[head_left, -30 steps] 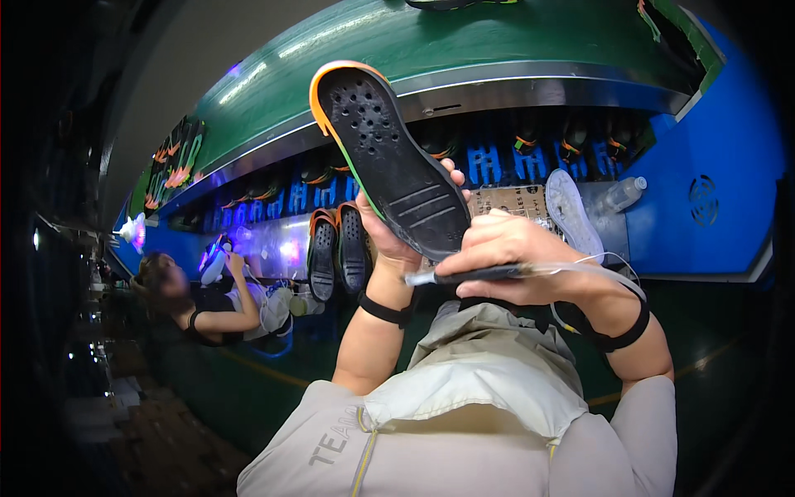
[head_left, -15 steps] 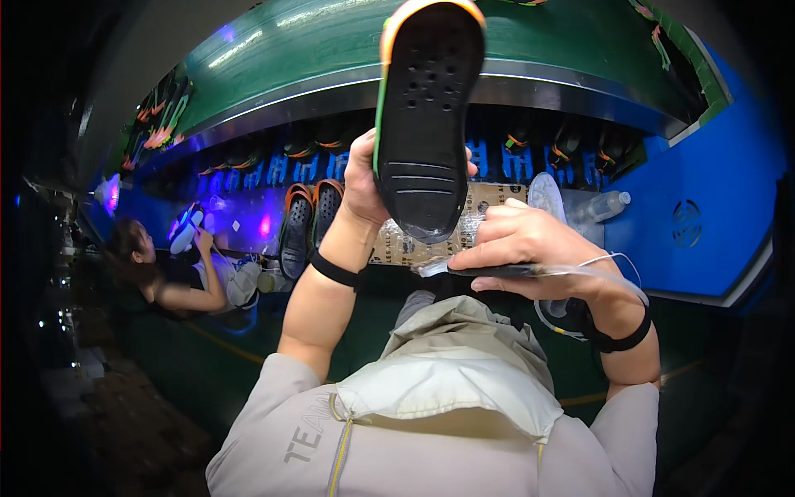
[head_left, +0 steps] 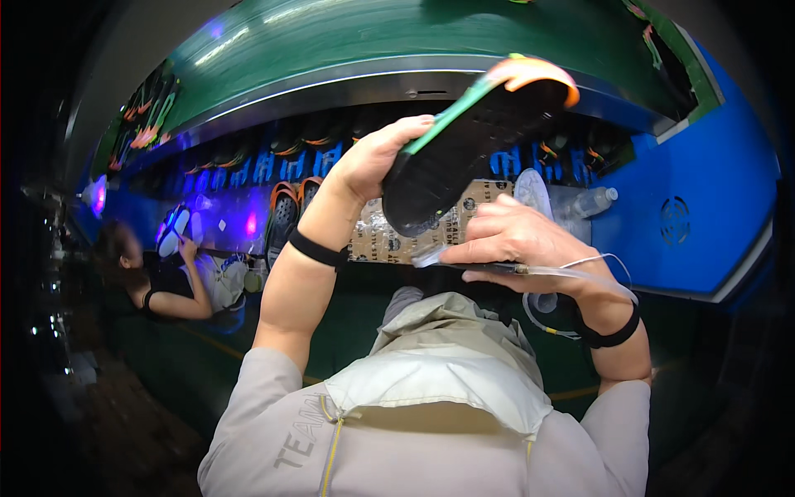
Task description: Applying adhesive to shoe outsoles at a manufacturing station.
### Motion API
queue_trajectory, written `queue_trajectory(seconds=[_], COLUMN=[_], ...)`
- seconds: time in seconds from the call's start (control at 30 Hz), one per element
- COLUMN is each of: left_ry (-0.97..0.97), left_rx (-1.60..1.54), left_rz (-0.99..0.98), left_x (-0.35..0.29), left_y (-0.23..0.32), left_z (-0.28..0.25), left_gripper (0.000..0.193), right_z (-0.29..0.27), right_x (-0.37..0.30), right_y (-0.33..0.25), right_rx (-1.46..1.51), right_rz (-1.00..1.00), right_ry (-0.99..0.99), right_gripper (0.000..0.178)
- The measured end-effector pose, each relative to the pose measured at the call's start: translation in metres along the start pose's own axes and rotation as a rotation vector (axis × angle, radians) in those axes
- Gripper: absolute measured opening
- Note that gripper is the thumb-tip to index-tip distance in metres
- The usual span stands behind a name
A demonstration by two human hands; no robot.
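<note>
My left hand is wrapped round the edge of a shoe sole, black on the face I see, with a green and orange rim. The sole slants up to the right above the bench, its lower end nearest me. Below and right of it, my right hand grips a slim brush with a dark handle and a pale, flat tip. A clear tube runs from the brush back along the wrist. The pale tip sits a little below the sole's lower end, apart from it.
Printed cardboard covers the bench. A white shoe-shaped piece and a clear bottle lie right. Beyond are racked shoes and a green conveyor belt. A blue cabinet bounds the right; a co-worker holds a shoe at left.
The sole has come down and swung from upright to leaning right, its face turned partly away. My right hand with the brush has shifted slightly left.
</note>
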State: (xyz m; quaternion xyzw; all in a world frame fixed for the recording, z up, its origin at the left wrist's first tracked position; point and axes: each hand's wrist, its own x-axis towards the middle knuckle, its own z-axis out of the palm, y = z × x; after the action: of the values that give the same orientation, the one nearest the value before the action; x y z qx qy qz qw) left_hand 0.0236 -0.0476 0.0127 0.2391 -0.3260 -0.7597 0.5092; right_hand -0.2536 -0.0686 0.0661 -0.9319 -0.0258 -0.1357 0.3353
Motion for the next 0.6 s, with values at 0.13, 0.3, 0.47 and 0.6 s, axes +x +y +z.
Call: queue_trajectory(seconds=[0.13,0.3,0.47,0.6], left_ry=[0.171,0.143,0.124,0.008], left_rx=[0.101,0.031,-0.072,-0.141], left_rz=[0.029,-0.001,0.001,0.011], left_x=[0.002,0.007,0.041,0.116], left_y=[-0.016,-0.049,-0.074,-0.058], left_z=[0.007,0.02,0.036,0.082], left_gripper=[0.055,0.073,0.072,0.068], right_z=[0.023,0.039,0.026,0.025], right_x=[-0.015,-0.046,-0.098,-0.137], right_y=[0.002,0.008,-0.018,-0.041], right_rx=[-0.05,0.31,0.398,0.311], right_rz=[0.07,0.197,0.259,0.391], right_ry=[0.337,0.255,0.656,1.057], right_gripper=[0.037,0.027,0.028,0.031])
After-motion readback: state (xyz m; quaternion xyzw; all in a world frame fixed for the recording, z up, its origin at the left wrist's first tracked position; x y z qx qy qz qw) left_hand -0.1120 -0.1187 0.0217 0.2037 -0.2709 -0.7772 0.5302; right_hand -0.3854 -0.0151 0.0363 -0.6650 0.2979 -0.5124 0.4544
